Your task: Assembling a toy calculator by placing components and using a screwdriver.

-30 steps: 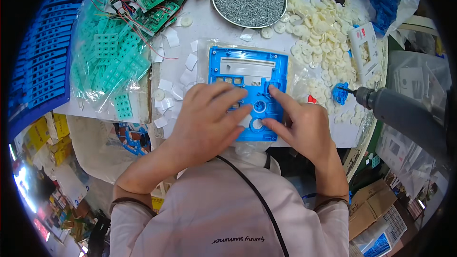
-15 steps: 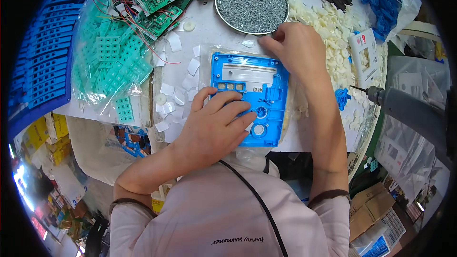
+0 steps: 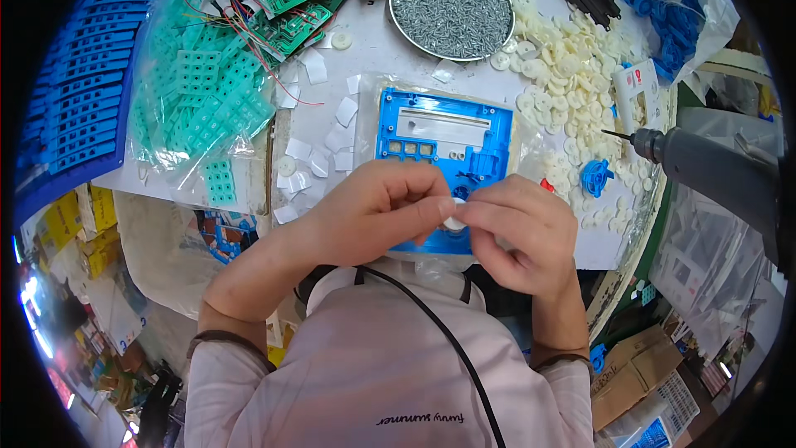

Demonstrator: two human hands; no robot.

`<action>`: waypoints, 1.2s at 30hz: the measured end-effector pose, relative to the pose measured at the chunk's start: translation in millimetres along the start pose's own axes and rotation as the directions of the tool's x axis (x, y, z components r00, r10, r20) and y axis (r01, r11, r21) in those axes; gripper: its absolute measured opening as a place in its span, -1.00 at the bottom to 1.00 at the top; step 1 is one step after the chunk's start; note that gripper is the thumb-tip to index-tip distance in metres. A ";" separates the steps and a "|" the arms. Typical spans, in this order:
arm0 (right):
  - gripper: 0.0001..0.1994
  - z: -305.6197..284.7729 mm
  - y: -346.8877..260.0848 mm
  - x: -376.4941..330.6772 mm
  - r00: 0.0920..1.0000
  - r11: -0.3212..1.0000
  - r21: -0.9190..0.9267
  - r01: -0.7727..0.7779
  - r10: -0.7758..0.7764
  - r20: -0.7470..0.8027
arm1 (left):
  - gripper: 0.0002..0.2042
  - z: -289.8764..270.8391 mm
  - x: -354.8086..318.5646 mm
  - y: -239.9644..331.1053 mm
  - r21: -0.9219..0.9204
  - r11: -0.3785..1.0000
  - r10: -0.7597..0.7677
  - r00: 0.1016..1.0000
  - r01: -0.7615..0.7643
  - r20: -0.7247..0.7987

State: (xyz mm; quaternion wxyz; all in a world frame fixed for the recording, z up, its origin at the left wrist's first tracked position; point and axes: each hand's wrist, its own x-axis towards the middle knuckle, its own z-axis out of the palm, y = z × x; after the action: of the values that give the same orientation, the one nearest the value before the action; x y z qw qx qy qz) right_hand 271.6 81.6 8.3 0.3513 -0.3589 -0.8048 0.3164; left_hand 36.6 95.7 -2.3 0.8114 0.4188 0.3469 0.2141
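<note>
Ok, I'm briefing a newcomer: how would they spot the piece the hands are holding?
Find the blue plastic panel lying mid-table. At its near edge, left hand and right hand meet, pinching a small white disc. The other white discs lie loose, heaped to the right.

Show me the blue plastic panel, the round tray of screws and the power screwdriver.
blue plastic panel (image 3: 444, 137): head view, upper flat face.
round tray of screws (image 3: 452, 8): head view, screw heap.
power screwdriver (image 3: 713, 170): head view, grey body.

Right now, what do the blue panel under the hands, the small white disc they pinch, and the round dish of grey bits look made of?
Blue panel: looks like moulded hard plastic, smooth with a slight sheen, with cut-out windows and ribs.
White disc, pinched between left hand and right hand: probably plastic or rubber; matte, too small to tell.
Round dish: likely metal, thin shiny rim; its grey bits glint like small metal screws.
</note>
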 end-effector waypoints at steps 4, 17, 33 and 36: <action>-0.78 4.7 -21.5 -13.2 0.918 0.920 0.177 -0.349 0.373 -0.133 | -0.92 16.2 -4.6 -5.8 0.450 0.876 0.245 0.964 -0.175 -0.101; -0.86 17.8 -10.7 -22.0 0.853 0.810 -0.290 -0.509 0.520 -0.045 | -0.71 15.0 -0.2 -34.2 0.941 0.158 0.621 0.771 -0.298 0.140; -0.82 15.5 -6.0 3.9 0.814 0.715 -0.498 -0.491 0.580 0.030 | -0.59 11.8 2.8 -39.8 0.965 0.014 0.499 0.838 -0.263 0.221; -0.81 13.0 -3.9 2.3 0.804 0.730 -0.469 -0.497 0.591 0.066 | -0.58 11.2 2.4 -40.5 0.965 0.008 0.496 0.839 -0.262 0.224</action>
State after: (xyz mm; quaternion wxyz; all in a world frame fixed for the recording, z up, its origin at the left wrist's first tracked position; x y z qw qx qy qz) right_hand 258.8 78.0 4.9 0.0673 -0.6124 -0.7448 0.2565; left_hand 48.9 68.7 -32.2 0.2099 0.8972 0.3438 0.1811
